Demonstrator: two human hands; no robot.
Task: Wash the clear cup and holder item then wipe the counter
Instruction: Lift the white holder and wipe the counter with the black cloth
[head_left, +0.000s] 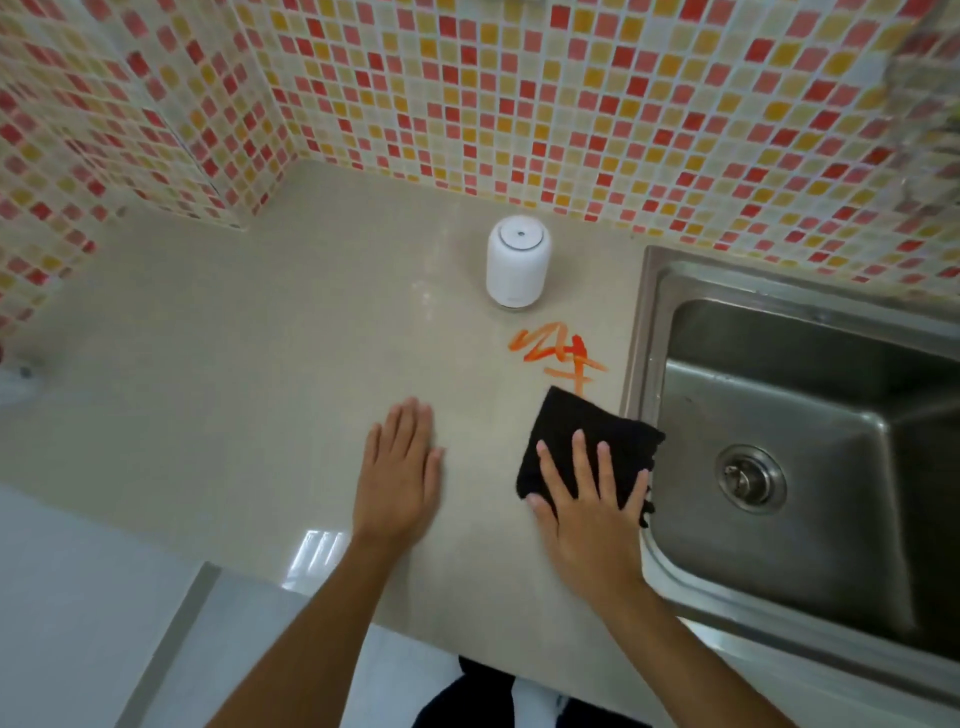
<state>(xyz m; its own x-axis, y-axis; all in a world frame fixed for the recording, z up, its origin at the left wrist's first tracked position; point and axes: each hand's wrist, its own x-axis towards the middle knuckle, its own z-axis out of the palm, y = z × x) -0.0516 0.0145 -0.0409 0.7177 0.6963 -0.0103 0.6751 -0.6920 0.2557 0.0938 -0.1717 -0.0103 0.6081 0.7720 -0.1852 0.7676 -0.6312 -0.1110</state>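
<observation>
A folded black cloth (576, 421) lies on the beige counter (234, 364), right beside the sink. My right hand (592, 504) presses flat on its near half with fingers spread and straight. Just beyond the cloth's far corner are orange-red smears (556, 351) on the counter. My left hand (402, 473) rests flat on the bare counter to the left of the cloth, fingers straight and together. No clear cup or holder shows in the head view.
A white cylindrical device (518, 265) stands behind the smears near the tiled wall (519, 93). A steel sink (800, 447) with a round drain (749, 477) fills the right side. The counter's front edge runs close below my wrists.
</observation>
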